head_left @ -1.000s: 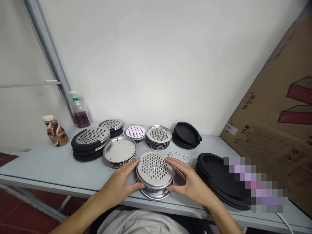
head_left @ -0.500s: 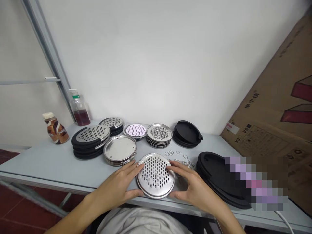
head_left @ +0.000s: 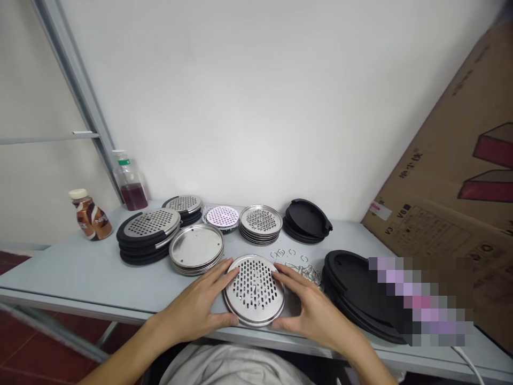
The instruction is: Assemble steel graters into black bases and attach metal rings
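A round perforated metal plate (head_left: 255,289) lies at the table's front edge, slotted face up, on top of at least one more metal rim. My left hand (head_left: 202,302) grips its left side, fingertips on the upper rim and thumb low on the edge. On the right side, my right hand (head_left: 308,302) holds it the same way. Behind my left hand is a stack of shallow metal dishes (head_left: 196,246). Small metal rings and clips (head_left: 306,272) lie loose just beyond my right hand.
Black-rimmed slotted discs (head_left: 148,235) are stacked at left, near a brown bottle (head_left: 91,216) and a bottle of dark red liquid (head_left: 134,195). Rough-holed metal plates (head_left: 260,223) and black round trays (head_left: 308,219) stand behind. More black trays (head_left: 356,289) and a cardboard box (head_left: 433,187) are at right.
My left fingertips have slid slightly further along the plate's upper rim, and my right thumb has moved inward to its lower edge. The plate stays in nearly the same place.
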Action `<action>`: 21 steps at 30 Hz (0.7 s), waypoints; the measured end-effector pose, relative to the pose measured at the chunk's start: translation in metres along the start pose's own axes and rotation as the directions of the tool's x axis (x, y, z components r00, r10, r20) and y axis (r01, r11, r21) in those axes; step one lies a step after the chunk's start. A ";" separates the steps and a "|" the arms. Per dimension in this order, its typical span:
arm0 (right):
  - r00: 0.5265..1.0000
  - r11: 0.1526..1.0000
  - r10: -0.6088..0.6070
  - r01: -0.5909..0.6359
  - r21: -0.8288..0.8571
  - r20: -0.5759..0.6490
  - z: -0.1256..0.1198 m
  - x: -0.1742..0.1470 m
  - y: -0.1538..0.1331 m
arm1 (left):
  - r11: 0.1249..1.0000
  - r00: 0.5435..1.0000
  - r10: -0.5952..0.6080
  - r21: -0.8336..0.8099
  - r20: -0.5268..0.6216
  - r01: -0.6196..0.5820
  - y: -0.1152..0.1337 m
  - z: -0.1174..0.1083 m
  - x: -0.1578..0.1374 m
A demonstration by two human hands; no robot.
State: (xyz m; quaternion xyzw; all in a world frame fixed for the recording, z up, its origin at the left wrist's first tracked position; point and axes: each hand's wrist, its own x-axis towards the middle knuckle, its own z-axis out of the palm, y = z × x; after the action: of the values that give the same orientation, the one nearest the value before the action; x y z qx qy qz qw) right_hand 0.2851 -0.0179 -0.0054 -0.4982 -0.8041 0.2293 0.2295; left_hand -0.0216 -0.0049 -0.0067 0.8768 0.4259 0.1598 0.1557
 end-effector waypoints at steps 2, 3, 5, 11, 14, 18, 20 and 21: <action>1.000 1.000 0.023 -0.023 -0.015 0.016 0.002 0.002 -0.001 | 1.000 1.000 -0.011 -0.009 0.024 0.011 -0.001 0.001 0.003; 0.999 0.999 0.037 -0.036 -0.025 0.022 0.004 0.003 -0.001 | 1.000 0.999 -0.020 -0.015 0.034 0.020 -0.001 0.000 0.004; 0.998 0.997 0.057 -0.056 -0.046 0.027 0.006 0.004 -0.001 | 0.999 0.998 -0.037 -0.028 0.049 0.038 -0.001 0.000 0.006; 1.000 0.995 -0.002 0.000 -0.100 -0.017 0.011 0.008 0.004 | 0.998 0.998 -0.035 -0.059 0.060 0.039 -0.002 -0.001 0.008; 0.997 0.990 -0.064 0.058 -0.125 -0.043 0.010 0.010 0.005 | 0.999 0.999 -0.021 -0.048 0.046 0.023 -0.001 0.000 0.008; 0.996 0.989 -0.074 0.067 -0.132 -0.049 0.010 0.011 0.006 | 0.999 0.999 -0.006 -0.039 0.049 0.008 0.000 0.001 0.008; 0.995 0.989 -0.080 0.072 -0.132 -0.054 0.010 0.011 0.007 | 0.999 0.999 -0.003 -0.035 0.052 0.004 0.000 0.002 0.010; 0.995 0.988 -0.087 0.079 -0.131 -0.058 0.011 0.011 0.008 | 1.000 0.999 -0.001 -0.030 0.053 0.003 0.000 0.002 0.010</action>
State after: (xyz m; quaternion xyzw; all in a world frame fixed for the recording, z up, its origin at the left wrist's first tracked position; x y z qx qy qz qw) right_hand 0.2796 -0.0062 -0.0168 -0.4852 -0.8295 0.1513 0.2315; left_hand -0.0146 0.0026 -0.0067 0.8779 0.4200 0.1425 0.1804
